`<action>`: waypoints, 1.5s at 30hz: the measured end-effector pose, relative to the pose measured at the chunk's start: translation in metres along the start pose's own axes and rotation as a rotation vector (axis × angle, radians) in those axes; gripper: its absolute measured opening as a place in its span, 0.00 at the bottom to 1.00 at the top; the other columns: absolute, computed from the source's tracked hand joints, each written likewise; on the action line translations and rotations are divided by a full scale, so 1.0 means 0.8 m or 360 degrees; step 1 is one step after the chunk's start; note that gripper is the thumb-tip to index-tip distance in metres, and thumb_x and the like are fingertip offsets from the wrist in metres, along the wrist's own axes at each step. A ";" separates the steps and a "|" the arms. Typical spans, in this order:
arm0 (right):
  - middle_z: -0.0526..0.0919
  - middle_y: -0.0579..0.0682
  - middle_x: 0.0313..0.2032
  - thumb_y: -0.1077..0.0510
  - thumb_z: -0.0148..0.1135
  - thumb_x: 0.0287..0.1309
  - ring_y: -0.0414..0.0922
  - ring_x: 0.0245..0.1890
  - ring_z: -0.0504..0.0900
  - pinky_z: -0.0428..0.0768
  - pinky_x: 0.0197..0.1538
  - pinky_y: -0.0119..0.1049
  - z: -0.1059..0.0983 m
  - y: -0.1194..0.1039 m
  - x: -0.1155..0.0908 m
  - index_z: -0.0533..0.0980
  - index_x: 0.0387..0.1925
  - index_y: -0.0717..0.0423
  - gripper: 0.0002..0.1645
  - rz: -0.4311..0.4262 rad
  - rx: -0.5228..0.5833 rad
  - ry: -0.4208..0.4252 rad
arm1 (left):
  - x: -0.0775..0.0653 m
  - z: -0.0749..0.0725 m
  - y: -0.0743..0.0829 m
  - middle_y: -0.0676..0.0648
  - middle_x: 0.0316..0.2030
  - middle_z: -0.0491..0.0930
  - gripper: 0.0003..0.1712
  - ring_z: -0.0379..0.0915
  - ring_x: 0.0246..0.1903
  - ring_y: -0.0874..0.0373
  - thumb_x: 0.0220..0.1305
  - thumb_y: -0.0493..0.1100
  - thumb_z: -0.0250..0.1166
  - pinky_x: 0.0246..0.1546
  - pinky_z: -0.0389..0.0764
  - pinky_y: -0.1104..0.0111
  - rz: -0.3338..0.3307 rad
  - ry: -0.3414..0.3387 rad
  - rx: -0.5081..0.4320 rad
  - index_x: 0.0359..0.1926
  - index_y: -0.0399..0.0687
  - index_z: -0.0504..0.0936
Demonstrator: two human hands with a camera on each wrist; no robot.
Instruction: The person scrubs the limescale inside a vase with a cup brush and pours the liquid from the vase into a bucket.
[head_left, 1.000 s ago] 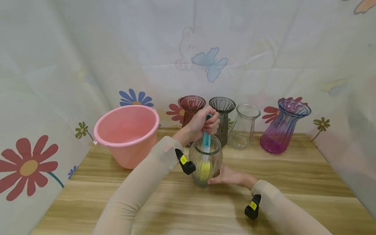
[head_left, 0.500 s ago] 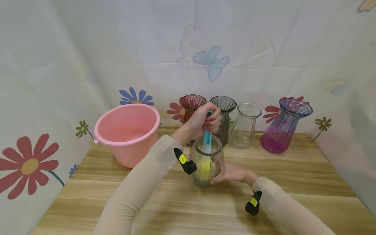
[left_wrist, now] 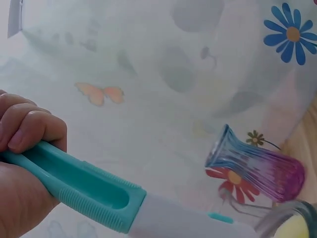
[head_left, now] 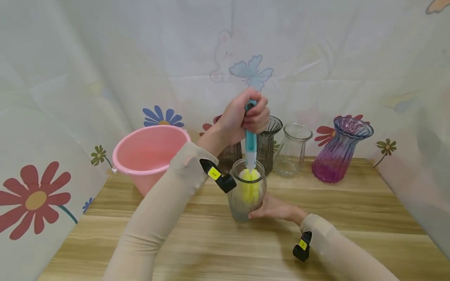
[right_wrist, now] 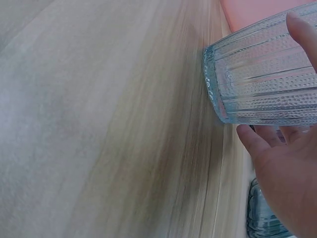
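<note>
My left hand grips the teal handle of a bottle brush, fingers wrapped round it with the white shaft pointing down. Its yellow sponge head is inside the upper part of a ribbed clear glass vase. The sponge's top shows at the vase's mouth. Low on the vase's right side, my right hand holds it, thumb in front and fingers behind. In the right wrist view, the vase's textured wall lies between thumb and fingers. The left wrist view shows the brush handle in the curled fingers.
A pink bucket stands on the wooden table at left. Behind the hands are a red vase, partly hidden, a grey vase and a clear glass vase. A blue-purple vase stands at right, before a patterned curtain.
My left hand has risen, drawing the brush upward so the yellow sponge has moved from low in the vase to its mouth. The right hand stays at the vase.
</note>
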State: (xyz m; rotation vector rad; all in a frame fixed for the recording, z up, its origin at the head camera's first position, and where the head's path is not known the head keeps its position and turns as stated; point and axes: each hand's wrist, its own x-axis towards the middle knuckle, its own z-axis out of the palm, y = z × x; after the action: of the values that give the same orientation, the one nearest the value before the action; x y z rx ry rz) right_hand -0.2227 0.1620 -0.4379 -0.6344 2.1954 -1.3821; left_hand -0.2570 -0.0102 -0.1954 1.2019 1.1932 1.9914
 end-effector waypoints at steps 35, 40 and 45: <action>0.74 0.51 0.52 0.57 0.71 0.42 0.43 0.52 0.72 0.69 0.55 0.36 -0.007 0.005 -0.002 0.62 0.58 0.60 0.41 0.0012 0.0046 -0.0024 | -0.028 -0.023 -0.093 0.57 0.06 0.52 0.25 0.40 0.08 0.62 0.63 0.40 0.34 0.12 0.44 0.69 -0.0164 0.0221 0.0073 0.08 0.51 0.52; 0.74 0.52 0.52 0.56 0.72 0.42 0.42 0.52 0.73 0.68 0.55 0.35 -0.003 0.005 -0.002 0.62 0.58 0.61 0.42 -0.0012 0.0041 -0.0009 | -0.019 -0.014 -0.061 0.55 0.06 0.50 0.25 0.40 0.08 0.62 0.63 0.40 0.33 0.13 0.44 0.69 -0.0121 0.0147 0.0027 0.08 0.50 0.52; 0.72 0.54 0.55 0.55 0.71 0.43 0.45 0.55 0.71 0.66 0.58 0.39 -0.002 0.004 -0.001 0.59 0.60 0.61 0.44 0.0002 0.0034 -0.0005 | -0.007 -0.003 -0.018 0.55 0.06 0.50 0.24 0.41 0.08 0.61 0.63 0.40 0.31 0.13 0.44 0.70 -0.0024 0.0086 0.0008 0.08 0.50 0.52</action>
State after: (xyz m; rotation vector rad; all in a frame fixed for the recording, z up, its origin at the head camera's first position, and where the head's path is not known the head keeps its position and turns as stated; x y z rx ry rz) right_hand -0.2234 0.1652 -0.4401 -0.6271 2.1756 -1.4010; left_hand -0.2567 -0.0084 -0.2109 1.1447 1.2309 2.0226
